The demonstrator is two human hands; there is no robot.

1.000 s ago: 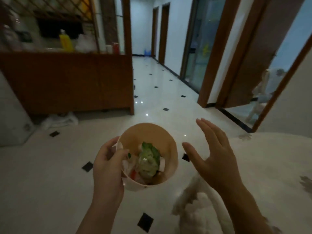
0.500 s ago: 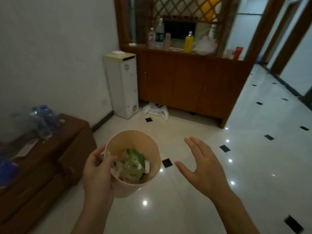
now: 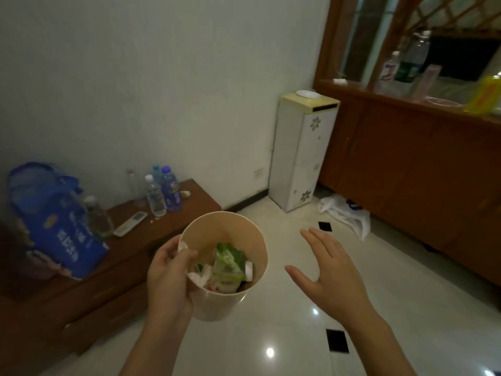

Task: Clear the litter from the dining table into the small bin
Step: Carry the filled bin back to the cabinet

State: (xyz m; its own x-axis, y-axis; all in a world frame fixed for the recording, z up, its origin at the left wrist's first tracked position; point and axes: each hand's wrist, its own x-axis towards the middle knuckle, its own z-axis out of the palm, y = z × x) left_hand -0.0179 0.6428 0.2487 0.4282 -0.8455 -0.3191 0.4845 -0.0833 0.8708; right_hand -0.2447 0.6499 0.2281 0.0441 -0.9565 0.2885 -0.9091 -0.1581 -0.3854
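since the earlier frame the view has swung left: low wooden cabinet [image 3: 151, 240] and its bottles [image 3: 162, 191] now sit closer and larger, white unit [image 3: 301, 158] shifted right. left hand [image 3: 170, 278] grips small bin [image 3: 230, 302] at its near rim, thumb hooked inside, bin held above tiled floor [image 3: 298, 335]. litter [image 3: 226, 267] inside bin: green wrapper, white scraps. right hand [image 3: 333, 278] spread, empty, apart from bin.

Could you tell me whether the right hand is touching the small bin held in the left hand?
Apart. The head view shows bare floor tiles between the open right hand and the small bin; only the left hand grips its rim.
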